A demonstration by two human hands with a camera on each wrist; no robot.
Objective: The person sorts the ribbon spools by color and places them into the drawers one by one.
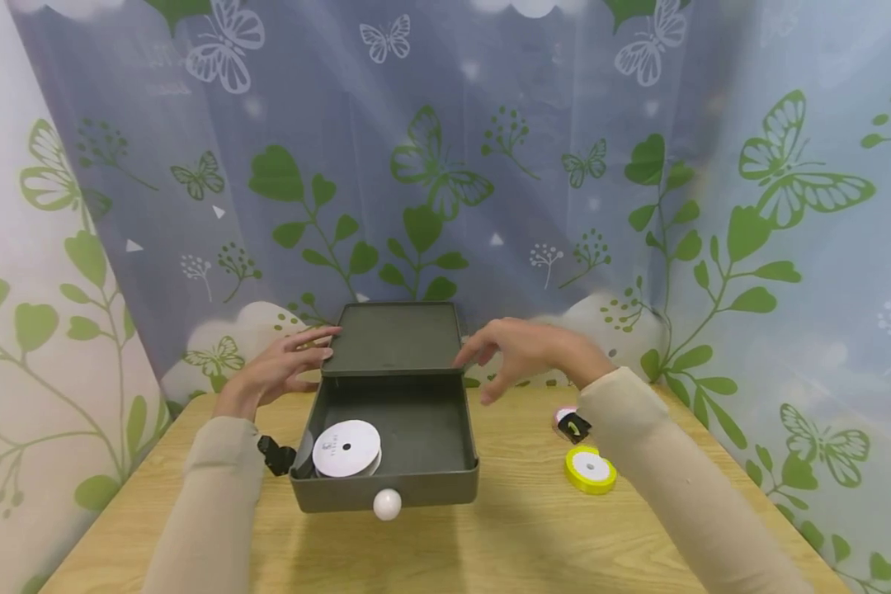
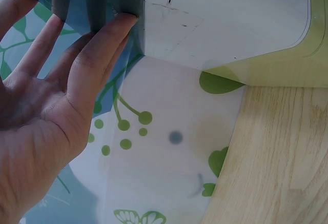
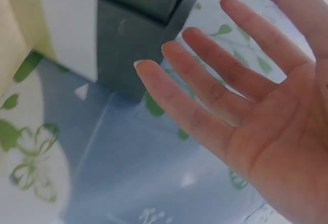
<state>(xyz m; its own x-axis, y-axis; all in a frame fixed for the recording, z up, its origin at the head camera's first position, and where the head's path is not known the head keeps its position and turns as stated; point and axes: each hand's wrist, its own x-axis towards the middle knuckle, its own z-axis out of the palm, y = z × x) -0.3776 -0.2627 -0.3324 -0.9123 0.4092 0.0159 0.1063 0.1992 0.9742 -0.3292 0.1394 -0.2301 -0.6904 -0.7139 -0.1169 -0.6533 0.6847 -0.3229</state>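
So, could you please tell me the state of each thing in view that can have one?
Drawer: pulled open
White spool: inside the drawer
Yellow spool: flat on the table
Pink-and-black item: behind the yellow spool
Black object: left of the drawer
Left grip: open, touching the box
Right grip: open, contact unclear

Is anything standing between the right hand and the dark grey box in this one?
Nothing visible does. The right hand is at the right side of the dark grey box, with no object between them; whether they touch is unclear. The yellow spool lies farther right on the table, off that path.
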